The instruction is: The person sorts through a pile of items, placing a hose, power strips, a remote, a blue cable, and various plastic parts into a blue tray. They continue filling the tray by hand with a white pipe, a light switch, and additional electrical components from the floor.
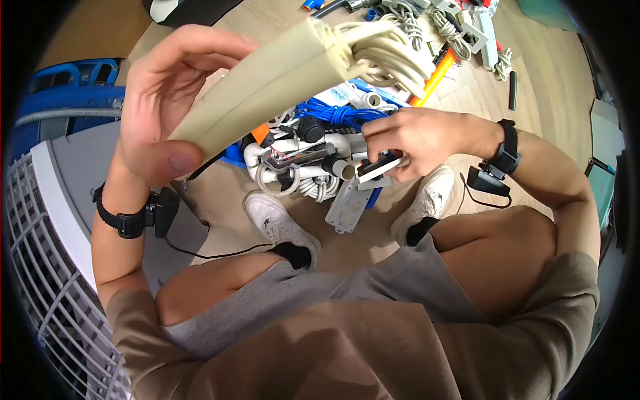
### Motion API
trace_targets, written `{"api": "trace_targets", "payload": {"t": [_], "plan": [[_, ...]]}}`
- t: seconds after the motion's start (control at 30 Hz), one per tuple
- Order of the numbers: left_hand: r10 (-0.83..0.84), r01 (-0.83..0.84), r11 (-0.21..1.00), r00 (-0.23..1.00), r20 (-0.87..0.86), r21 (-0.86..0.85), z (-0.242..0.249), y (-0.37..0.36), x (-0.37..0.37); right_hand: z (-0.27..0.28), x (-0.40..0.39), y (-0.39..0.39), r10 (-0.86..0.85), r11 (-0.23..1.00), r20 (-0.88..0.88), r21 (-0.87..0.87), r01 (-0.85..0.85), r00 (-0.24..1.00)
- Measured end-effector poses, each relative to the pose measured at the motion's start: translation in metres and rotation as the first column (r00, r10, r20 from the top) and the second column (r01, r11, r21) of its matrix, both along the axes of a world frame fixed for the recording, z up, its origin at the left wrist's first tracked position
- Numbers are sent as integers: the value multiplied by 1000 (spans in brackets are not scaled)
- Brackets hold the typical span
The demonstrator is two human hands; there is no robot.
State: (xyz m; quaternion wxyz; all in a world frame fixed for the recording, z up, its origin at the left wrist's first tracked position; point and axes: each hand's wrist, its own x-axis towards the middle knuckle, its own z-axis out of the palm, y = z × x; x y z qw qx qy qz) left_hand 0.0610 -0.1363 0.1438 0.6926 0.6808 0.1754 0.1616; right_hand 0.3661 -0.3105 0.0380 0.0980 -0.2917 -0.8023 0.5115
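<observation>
My left hand (157, 113) is raised close to the camera, fingers and thumb wrapped round a long cream plastic bar (257, 90). The bar slants up to the right, a seam along its side. At its upper end a bundle of coiled cream cord (390, 53) sticks out. Lower down, my right hand (423, 143) pinches a small black and white part (381, 167) whose kind I cannot tell. Right below that part, a white, flat, strip-shaped casing (349, 205) lies on the pile between my feet.
Around my hands are white pipe pieces (253, 160), a blue cable coil (337, 113), a white cable coil (319, 189) and an orange bar (433, 80). More cables and parts lie behind. A grey ribbed plastic crate (50, 280) stands at my left.
</observation>
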Motion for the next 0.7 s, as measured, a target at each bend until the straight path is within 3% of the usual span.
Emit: {"api": "trace_targets", "payload": {"t": [0.07, 0.17, 0.23, 0.27, 0.37, 0.4, 0.43, 0.5, 0.53, 0.57, 0.6, 0.63, 0.67, 0.7], "plan": [[50, -50, 999, 999, 18, 4, 4, -1, -5, 7, -2, 9, -67, 989, -96, 125, 78, 993], [168, -169, 985, 985, 46, 23, 10, 0, -14, 12, -13, 25, -242, 944, -66, 215, 251, 968], [392, -390, 920, 913, -113, 40, 13, 7, -22, 9, -25, 37, -350, 904, -41, 249, 349, 936], [91, -111, 984, 985, 146, 138, 9, 16, -20, 6, -33, 44, -419, 890, -25, 184, 416, 908], [173, -181, 982, 977, 126, 51, -4, 25, -27, -15, -60, 57, -618, 785, 90, 118, 608, 781], [172, -180, 982, 977, 126, 50, -5, 25, -29, -18, -69, 60, -639, 747, 145, -119, 654, 756], [174, -179, 982, 981, 92, 57, -7, 26, -30, -22, -76, 63, -646, 656, 205, -342, 672, 735], [175, -178, 982, 983, 60, 61, -8, 24, -30, -38, -87, 74, -551, 671, 281, -411, 617, 786], [280, -279, 959, 960, -8, 50, -8, 19, -28, -38, -89, 80, -423, 704, 384, -431, 565, 821], [380, -378, 925, 922, -75, 49, -7, 15, -26, -43, -86, 83, -424, 705, 387, -427, 567, 819], [381, -378, 924, 922, -73, 49, -4, 11, -20, -55, -82, 85, -410, 834, 343, -235, 500, 845], [224, -224, 973, 975, 14, 55, 1, 7, -13, -60, -77, 88, -384, 912, 304, -26, 410, 872], [57, -64, 995, 994, 97, 76, 3, 6, -11, -63, -65, 91, -406, 869, 329, -150, 471, 853], [58, -65, 995, 994, 95, 74, -3, 8, -12, -63, -53, 93, -425, 777, 332, -345, 527, 842]]}}
